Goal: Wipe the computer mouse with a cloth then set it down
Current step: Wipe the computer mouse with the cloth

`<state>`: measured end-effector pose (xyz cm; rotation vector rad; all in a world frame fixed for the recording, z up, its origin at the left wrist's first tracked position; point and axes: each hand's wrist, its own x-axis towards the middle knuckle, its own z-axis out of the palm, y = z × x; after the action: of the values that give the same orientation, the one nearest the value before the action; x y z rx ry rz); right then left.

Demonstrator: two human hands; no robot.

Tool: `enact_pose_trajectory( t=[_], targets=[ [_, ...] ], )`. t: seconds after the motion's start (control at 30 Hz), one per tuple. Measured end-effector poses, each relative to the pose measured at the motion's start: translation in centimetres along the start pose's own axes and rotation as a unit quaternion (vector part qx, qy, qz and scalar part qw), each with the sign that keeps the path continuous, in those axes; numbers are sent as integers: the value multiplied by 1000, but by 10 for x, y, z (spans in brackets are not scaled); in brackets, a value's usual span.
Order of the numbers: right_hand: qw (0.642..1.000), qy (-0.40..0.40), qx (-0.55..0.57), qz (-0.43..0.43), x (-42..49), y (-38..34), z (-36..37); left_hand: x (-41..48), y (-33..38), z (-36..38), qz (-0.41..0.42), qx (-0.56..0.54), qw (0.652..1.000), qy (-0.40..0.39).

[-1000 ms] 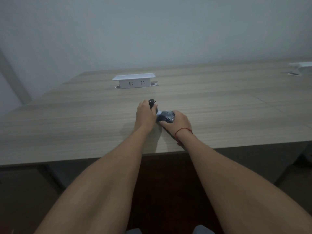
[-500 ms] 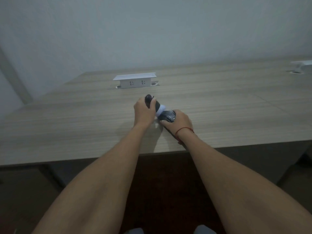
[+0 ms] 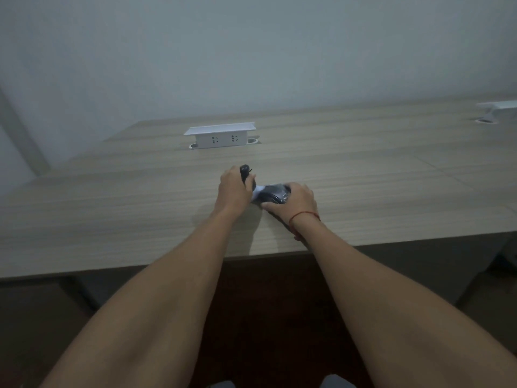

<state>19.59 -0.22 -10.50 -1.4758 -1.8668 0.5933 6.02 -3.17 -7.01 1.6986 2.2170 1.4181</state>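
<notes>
My left hand (image 3: 233, 189) is closed around a black computer mouse (image 3: 245, 172), whose rounded end sticks up above my fingers. My right hand (image 3: 296, 201) grips a dark glossy object (image 3: 275, 194) with a white mark, held low over the wooden table (image 3: 112, 208). I cannot tell what that object is. A small piece of white cloth (image 3: 258, 191) shows between the two hands, touching both the mouse and the dark object. A red string circles my right wrist.
A raised white socket box (image 3: 221, 137) stands on the table beyond my hands. A second white box (image 3: 498, 109) sits at the far right edge. The table's front edge runs just behind my wrists, with dark floor below. A pale wall backs the table.
My left hand has shifted slightly left with the mouse, and more of the white cloth now shows between the hands. The right hand has stayed almost still.
</notes>
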Motion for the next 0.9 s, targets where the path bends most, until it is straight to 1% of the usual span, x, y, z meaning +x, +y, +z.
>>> enact_pose_trajectory(
  t=[0.1,0.17,0.23,0.27,0.37,0.43,0.5,0.53,0.6,0.67,0.73,0.8,0.87,0.9],
  targets=[
    [999,-21,47,0,-1,2,-4,2,10,-8,-20,-64,997,35],
    [997,-41,70,1,-4,1,-4,1,16,-10,-17,-91,995,42],
    [995,-56,79,-5,-4,0,-4,-5,15,-6,-6,-78,997,28],
    [994,-61,86,-10,-4,0,-5,-7,12,-5,-13,-68,997,21],
    [993,-65,101,-19,-3,3,-8,-5,-3,-5,-47,20,999,-9],
    [992,-67,105,-27,-1,4,-8,-1,-7,-11,-45,47,997,-31],
    [991,-75,107,-34,0,4,-8,2,-5,-17,-47,15,999,-16],
    [990,-78,109,-36,0,5,-8,2,-2,-19,-53,-13,998,1],
    [990,-76,115,-34,-1,5,-8,0,4,-17,-40,-61,997,38],
    [990,-72,120,-33,-2,6,-7,-5,8,-12,-29,-70,996,45],
    [990,-71,120,-35,-3,6,-6,-8,4,-8,-48,-48,997,34],
    [990,-67,118,-37,-2,5,-6,-6,-6,-7,-74,5,997,11],
    [991,-64,114,-41,-2,5,-6,0,-12,-11,-70,47,996,-14],
    [990,-63,115,-42,-2,5,-6,3,-12,-14,-59,44,997,-16]
  ],
)
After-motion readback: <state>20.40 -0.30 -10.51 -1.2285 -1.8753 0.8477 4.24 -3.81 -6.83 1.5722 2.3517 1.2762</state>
